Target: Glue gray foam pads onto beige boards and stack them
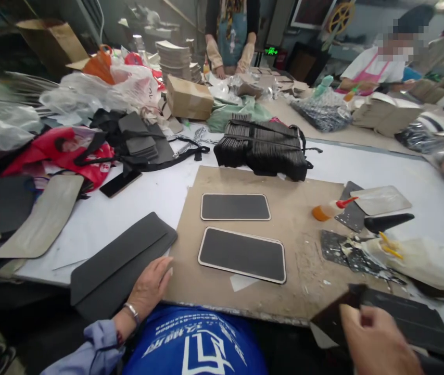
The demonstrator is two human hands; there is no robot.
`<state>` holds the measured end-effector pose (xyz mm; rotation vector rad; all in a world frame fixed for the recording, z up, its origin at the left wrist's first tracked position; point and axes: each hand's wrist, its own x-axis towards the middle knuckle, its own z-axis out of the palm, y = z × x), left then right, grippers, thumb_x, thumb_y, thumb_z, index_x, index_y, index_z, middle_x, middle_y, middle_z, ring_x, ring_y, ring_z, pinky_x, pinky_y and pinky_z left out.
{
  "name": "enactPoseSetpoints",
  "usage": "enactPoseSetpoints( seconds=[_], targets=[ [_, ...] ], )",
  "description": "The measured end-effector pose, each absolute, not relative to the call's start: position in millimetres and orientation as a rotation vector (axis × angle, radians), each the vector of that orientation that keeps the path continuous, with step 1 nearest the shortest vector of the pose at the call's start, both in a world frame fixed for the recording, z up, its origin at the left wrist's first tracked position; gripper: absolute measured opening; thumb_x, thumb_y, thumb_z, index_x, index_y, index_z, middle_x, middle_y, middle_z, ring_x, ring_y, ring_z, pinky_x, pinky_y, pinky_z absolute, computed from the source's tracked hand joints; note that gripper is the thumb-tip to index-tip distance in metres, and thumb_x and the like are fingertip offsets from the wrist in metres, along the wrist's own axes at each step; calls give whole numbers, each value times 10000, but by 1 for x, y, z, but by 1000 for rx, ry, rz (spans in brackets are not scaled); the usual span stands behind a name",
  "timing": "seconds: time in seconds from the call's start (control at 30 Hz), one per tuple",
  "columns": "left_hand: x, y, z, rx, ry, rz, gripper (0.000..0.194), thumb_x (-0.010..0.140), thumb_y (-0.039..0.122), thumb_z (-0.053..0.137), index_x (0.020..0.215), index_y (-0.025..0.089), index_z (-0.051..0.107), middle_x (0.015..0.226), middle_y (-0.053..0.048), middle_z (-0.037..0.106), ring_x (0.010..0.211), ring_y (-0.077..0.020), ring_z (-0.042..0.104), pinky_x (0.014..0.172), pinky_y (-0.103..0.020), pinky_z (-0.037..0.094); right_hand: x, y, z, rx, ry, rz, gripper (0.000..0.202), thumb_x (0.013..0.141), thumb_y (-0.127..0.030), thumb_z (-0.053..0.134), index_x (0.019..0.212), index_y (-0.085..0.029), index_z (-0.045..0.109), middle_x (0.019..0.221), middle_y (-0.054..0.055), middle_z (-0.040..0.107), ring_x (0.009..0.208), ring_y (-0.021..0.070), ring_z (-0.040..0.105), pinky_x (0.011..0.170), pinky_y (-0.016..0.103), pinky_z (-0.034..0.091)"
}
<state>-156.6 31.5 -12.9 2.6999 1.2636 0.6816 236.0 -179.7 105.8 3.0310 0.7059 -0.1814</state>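
Note:
My left hand (151, 284) rests at the table's front edge, fingers loosely extended, beside a folded dark grey panel (122, 263); nothing shows in it. At the lower right, my right hand (378, 338) is closed on the edge of a dark sheet (337, 308), its fingertips partly hidden. Two dark rectangular pieces with pale rims, a farther one (235, 207) and a nearer one (242, 254), lie flat on the brown board (202, 182) between my hands.
An orange glue bottle (325, 210), a black-handled tool (389, 222) and a glue-spattered pad (333, 246) are on the right. Bundled black pieces (264, 146) stand behind the board. A phone (120, 184) and bags lie left. Other people work across the table.

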Motion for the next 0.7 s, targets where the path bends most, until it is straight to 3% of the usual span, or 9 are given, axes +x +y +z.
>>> enactPoseSetpoints(
  seconds=[0.1, 0.23, 0.43, 0.6, 0.7],
  targets=[
    [-168, 42, -14, 2624, 1239, 719, 245, 872, 241, 401, 1058, 164, 540, 965, -77, 637, 907, -177, 598, 817, -309, 509, 164, -77, 113, 2894, 806, -332, 294, 800, -364, 323, 786, -214, 575, 731, 95, 618, 649, 218, 585, 547, 300, 390],
    [-198, 56, -15, 2572, 1364, 742, 238, 862, 263, 435, 1047, 173, 555, 978, -79, 636, 925, -192, 588, 834, -337, 492, 95, 16, 95, 2739, 1019, -449, 282, 808, -270, 327, 897, -167, 573, 867, 121, 630, 782, 221, 607, 645, 310, 415],
    [-257, 78, -27, 2439, 1767, 624, 288, 841, 314, 472, 1074, 166, 556, 1107, -127, 599, 1041, -258, 541, 869, -427, 452, 49, 69, 63, 2572, 1240, -436, 265, 805, -232, 349, 924, -138, 565, 945, 145, 622, 886, 252, 600, 688, 341, 431],
    [-278, 85, -38, 2536, 1676, 625, 336, 863, 343, 443, 1093, 124, 552, 1054, -142, 633, 943, -239, 599, 787, -378, 497, 23, 92, 56, 2507, 1314, -451, 249, 795, -200, 365, 926, -130, 566, 921, 143, 633, 878, 245, 608, 699, 327, 432],
    [-282, 88, -36, 2678, 1578, 686, 293, 868, 256, 448, 1082, 86, 556, 1011, -146, 653, 909, -218, 618, 778, -337, 509, 13, 93, 54, 2475, 1356, -515, 266, 845, -319, 364, 891, -149, 564, 891, 138, 639, 844, 252, 611, 682, 338, 429]
  ],
)
